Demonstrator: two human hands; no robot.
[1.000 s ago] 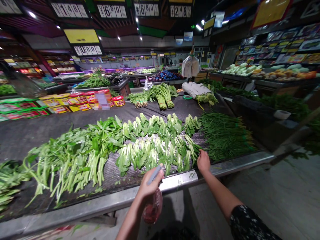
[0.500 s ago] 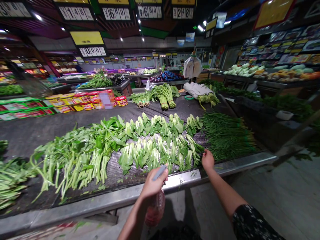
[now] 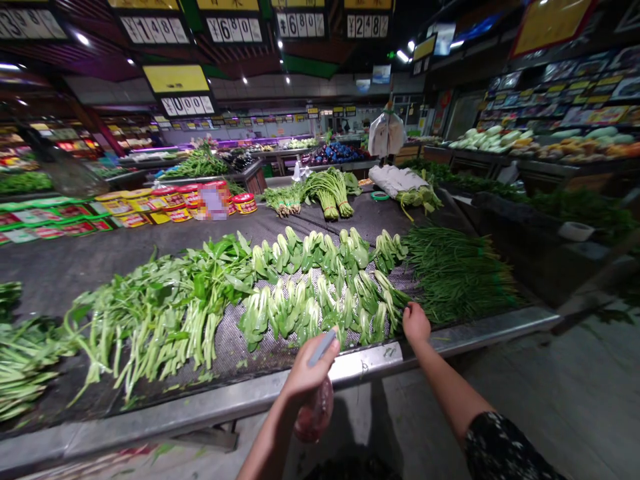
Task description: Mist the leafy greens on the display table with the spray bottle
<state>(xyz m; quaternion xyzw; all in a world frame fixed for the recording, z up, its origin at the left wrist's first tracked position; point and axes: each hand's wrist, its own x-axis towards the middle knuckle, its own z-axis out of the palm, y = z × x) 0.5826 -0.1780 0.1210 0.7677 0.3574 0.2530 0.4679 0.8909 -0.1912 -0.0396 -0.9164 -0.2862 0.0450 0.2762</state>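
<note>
Green produce covered our view of a wide market surface (image 3: 480, 331) edged in dull steel, under hanging price boards and dim shop lights. Largest on it were loose leafy greens (image 3: 155, 313) spread at the left, then two rows of bok choy (image 3: 320, 293) in the middle, then a heap of thin chives (image 3: 457, 270) at the right. Further back lay tied bunches of greens (image 3: 327, 190) and a line of red and yellow tins (image 3: 170, 200).

Our right hand (image 3: 416, 323) rested at the near right end of the front bok choy row, fingers curled down onto the last head; we could not tell whether its grip had closed around the stalk or only touched it. Since a second earlier that hand had slid forward from the steel edge into the leaves, so contact with the vegetable had only just been made.

Our left hand (image 3: 307, 373) hung just in front of the steel edge, its grip closed on a grey phone (image 3: 323, 347) and on a thin pinkish plastic bag (image 3: 315, 417) dangling below it. It had hardly shifted.
</note>
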